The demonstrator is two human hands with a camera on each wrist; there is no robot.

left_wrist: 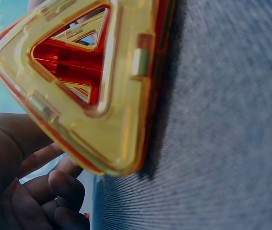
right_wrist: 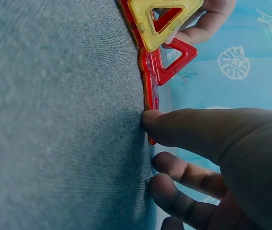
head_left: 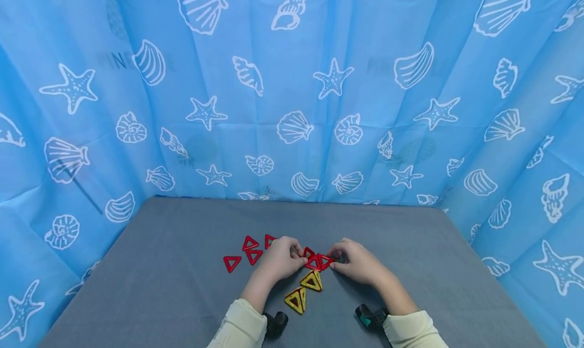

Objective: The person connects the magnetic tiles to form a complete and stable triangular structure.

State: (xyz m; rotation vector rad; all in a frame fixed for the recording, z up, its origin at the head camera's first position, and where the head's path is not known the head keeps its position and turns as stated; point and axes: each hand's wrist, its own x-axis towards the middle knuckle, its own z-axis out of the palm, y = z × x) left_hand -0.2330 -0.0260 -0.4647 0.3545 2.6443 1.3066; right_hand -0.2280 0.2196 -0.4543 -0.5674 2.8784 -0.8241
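Red magnetic triangle tiles meet in a small cluster on the grey table between the hands. At its left, my left hand (head_left: 282, 259) pinches a raised red triangle tile (right_wrist: 183, 61) between thumb and fingers. On the right side, my right hand (head_left: 358, 263) grips a flat red triangle tile (head_left: 325, 261), its thumb (right_wrist: 179, 125) pressing the near edge. Another red triangle tile (head_left: 314, 262) lies between these two. Just in front stands a yellow triangle tile (head_left: 306, 281) with red behind it. A second yellow-faced triangular form (head_left: 292, 300) stands closer to me, large in the left wrist view.
Several loose red triangle tiles (head_left: 231, 263) lie left of the left hand, one partly hidden by it. Black wrist devices (head_left: 276, 324) sit beside both cuffs. A blue curtain (head_left: 255, 150) with white shells surrounds the grey table (head_left: 182, 226).
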